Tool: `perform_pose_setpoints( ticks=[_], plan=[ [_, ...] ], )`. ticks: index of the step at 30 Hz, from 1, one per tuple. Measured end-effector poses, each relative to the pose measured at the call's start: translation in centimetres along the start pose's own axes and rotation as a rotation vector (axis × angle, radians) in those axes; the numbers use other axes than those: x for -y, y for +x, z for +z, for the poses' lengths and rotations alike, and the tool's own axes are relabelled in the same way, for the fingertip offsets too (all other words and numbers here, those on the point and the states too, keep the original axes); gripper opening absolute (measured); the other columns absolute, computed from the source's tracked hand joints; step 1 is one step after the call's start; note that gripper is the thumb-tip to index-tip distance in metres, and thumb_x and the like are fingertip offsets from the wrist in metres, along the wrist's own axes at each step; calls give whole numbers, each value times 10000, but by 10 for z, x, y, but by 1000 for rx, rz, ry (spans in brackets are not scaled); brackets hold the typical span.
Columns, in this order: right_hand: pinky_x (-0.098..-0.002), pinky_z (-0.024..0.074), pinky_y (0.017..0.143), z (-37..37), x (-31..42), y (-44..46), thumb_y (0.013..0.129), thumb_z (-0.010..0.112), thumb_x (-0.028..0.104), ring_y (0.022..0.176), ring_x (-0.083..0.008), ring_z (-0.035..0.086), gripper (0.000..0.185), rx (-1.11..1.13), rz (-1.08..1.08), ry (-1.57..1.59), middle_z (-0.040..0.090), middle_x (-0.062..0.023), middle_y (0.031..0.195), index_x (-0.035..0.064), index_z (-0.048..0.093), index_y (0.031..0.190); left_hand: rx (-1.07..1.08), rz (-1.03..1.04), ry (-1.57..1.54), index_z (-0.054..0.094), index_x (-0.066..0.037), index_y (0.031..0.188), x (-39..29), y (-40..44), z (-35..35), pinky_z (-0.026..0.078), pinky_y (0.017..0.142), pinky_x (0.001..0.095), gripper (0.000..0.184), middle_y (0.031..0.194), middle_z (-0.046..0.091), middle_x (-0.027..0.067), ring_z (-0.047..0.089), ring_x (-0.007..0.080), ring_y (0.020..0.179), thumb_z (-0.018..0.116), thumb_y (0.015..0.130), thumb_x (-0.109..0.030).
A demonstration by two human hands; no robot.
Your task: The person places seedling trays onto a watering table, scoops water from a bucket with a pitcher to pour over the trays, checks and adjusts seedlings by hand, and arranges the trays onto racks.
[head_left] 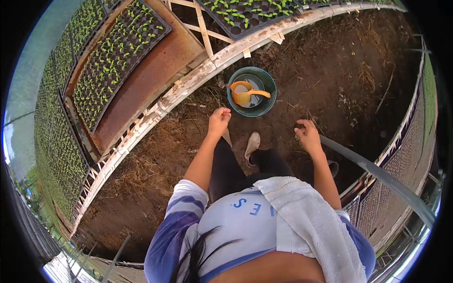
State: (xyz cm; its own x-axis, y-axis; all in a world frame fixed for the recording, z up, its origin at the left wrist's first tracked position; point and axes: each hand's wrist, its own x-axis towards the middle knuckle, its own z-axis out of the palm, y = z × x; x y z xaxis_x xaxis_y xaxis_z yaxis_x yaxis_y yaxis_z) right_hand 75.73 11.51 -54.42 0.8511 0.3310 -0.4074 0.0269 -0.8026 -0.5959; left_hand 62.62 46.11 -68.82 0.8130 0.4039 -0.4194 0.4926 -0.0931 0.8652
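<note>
My left hand (pixel 219 122) hangs above the dirt floor near the lower left of a dark green bucket (pixel 272 101), apart from it. Its fingers are curled in with the thumb close to them, and nothing shows in them. Out to the right of the bucket is my right hand (pixel 308 136), fingers loosely bent and a gap between thumb and forefinger; it holds nothing I can see. An orange dipper (pixel 242 97) with a long handle rests inside the bucket, which seems to hold some water.
A long bench edge (pixel 188 86) curves along the left, bearing black seedling trays (pixel 118 61) and a brown board (pixel 151 70). Another tray (pixel 255 14) stands at the top. A grey pipe (pixel 377 172) slants across the right, beside another bench. Straw litters the soil.
</note>
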Motion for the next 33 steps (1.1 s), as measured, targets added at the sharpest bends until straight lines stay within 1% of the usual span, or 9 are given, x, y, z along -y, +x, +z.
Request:
perform_pose_setpoints(
  ticks=[8, 9, 11, 14, 15, 18, 23, 27, 33],
  plan=[
    [-394, 512, 729, 67, -155, -72, 835, 775, 148, 790, -292, 676, 272, -443, 492, 33, 705, -133, 938, -12, 638, 663, 115, -901, -313, 519, -100, 1293, 154, 216, 213, 532, 787, 456, 456, 1129, 516, 146, 580, 312, 904, 711, 930, -300],
    [-404, 520, 848, 85, -190, -98, 778, 792, 68, 1032, -333, 658, 162, -411, 527, -103, 635, -161, 1226, 0, 696, 889, 140, -901, -296, 519, -100, 1293, 165, 238, 235, 532, 787, 456, 456, 1129, 516, 146, 580, 312, 904, 711, 930, -300],
    [-418, 472, 1072, 102, -189, -140, 692, 781, -58, 1361, -406, 458, 975, -282, 744, -144, 288, -187, 1574, 165, 348, 1537, -161, -899, -573, 505, -115, 1311, 187, 282, 276, 513, 818, 527, 497, 1113, 513, 150, 568, 330, 940, 705, 932, -365],
    [-425, 499, 1022, 199, -288, -278, 855, 766, 111, 1368, -406, 447, 734, -174, 912, 143, 309, -230, 1560, 136, 417, 1501, -159, -953, -994, 381, -144, 1418, 235, 343, 304, 468, 910, 616, 568, 1254, 498, 181, 544, 405, 1091, 616, 990, -434],
    [-370, 517, 932, 270, -366, -372, 870, 776, 236, 1135, -277, 616, 556, -143, 787, 30, 621, -169, 1260, 80, 582, 1367, -228, -999, -1039, 348, -127, 1434, 215, 344, 307, 487, 905, 608, 529, 1307, 494, 184, 532, 428, 1154, 590, 1020, -350],
    [-359, 515, 918, 252, -289, -371, 891, 750, 253, 1103, -263, 617, 521, -108, 1188, 359, 628, -152, 1227, 73, 590, 1353, -473, -944, -1137, 346, -105, 1435, 245, 354, 329, 534, 818, 561, 451, 1312, 488, 202, 590, 409, 1065, 537, 1037, -199],
    [-340, 511, 895, 249, -267, -358, 925, 707, 281, 1051, -238, 618, 471, -147, 1336, 538, 641, -123, 1172, 62, 602, 1329, -243, -1137, -352, 434, 17, 1319, 281, 359, 324, 576, 567, 454, 320, 883, 666, 205, 635, 338, 601, 454, 1012, -71],
    [-325, 508, 877, 244, -269, -347, 953, 673, 303, 1009, -218, 619, 440, -170, 1336, 586, 650, -100, 1128, 53, 612, 1309, 7, -865, 650, 481, -41, 1290, 296, 335, 300, 574, 569, 398, 352, 905, 687, 195, 676, 312, 639, 487, 1002, -244],
    [-302, 503, 849, 233, -279, -325, 994, 622, 337, 946, -188, 620, 412, -213, 1282, 629, 665, -66, 1061, 40, 626, 1280, 271, -853, 329, 555, -66, 1215, 267, 304, 276, 570, 583, 402, 253, 945, 665, 145, 663, 278, 702, 564, 980, -162]
  ],
)
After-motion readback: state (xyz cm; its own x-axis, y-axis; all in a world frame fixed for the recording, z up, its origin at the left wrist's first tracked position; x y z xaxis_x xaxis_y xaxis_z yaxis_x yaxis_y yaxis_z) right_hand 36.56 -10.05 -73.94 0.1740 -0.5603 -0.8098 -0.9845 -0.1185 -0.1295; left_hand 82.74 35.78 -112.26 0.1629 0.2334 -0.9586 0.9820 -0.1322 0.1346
